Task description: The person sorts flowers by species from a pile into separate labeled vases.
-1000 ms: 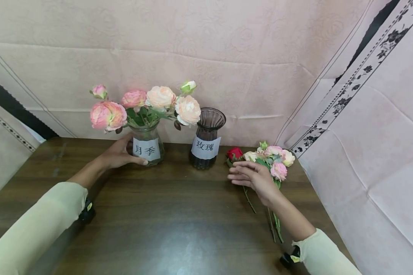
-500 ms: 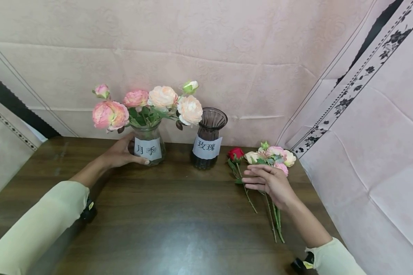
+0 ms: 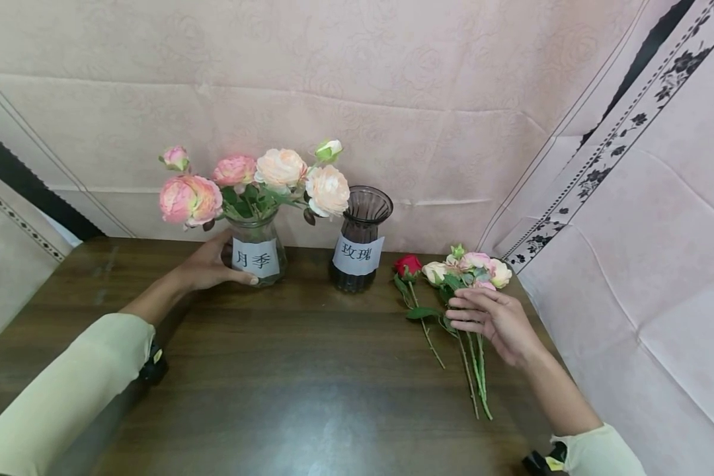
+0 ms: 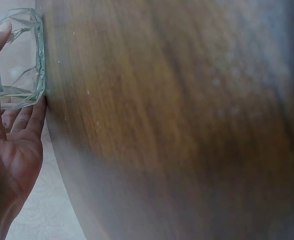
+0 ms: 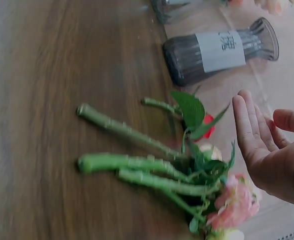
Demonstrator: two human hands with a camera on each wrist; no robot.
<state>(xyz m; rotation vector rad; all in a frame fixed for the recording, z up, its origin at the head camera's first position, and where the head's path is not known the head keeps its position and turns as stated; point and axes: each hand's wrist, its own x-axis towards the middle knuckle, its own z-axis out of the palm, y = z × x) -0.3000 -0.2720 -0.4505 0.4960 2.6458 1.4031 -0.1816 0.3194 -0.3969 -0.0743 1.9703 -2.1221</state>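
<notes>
The left hand (image 3: 207,266) curls round the lower left of a clear glass vase (image 3: 278,254), its thumb across the front by a white label. Pink and peach flowers (image 3: 279,168) stand in that vase. In the left wrist view the hand (image 4: 17,155) has its thumb and fingers on either side of the glass base (image 4: 41,65). The right hand (image 3: 500,324) hovers, fingers extended, over a bunch of pink and cream flowers (image 3: 476,262) lying on the table; the right wrist view shows this hand (image 5: 272,150) holding nothing. Left of the bunch lies a red rose (image 3: 407,265).
An empty dark ribbed vase (image 3: 357,284) with a white label stands between the clear vase and the red rose. The brown wooden table (image 3: 274,370) meets a pale patterned cloth (image 3: 393,79) at its back edge, and more cloth (image 3: 648,264) hangs on the right.
The right hand has moved right, from beside the red rose to over the bunch's stems, uncovering the rose's stem and leaves. The left hand stays on the clear vase.
</notes>
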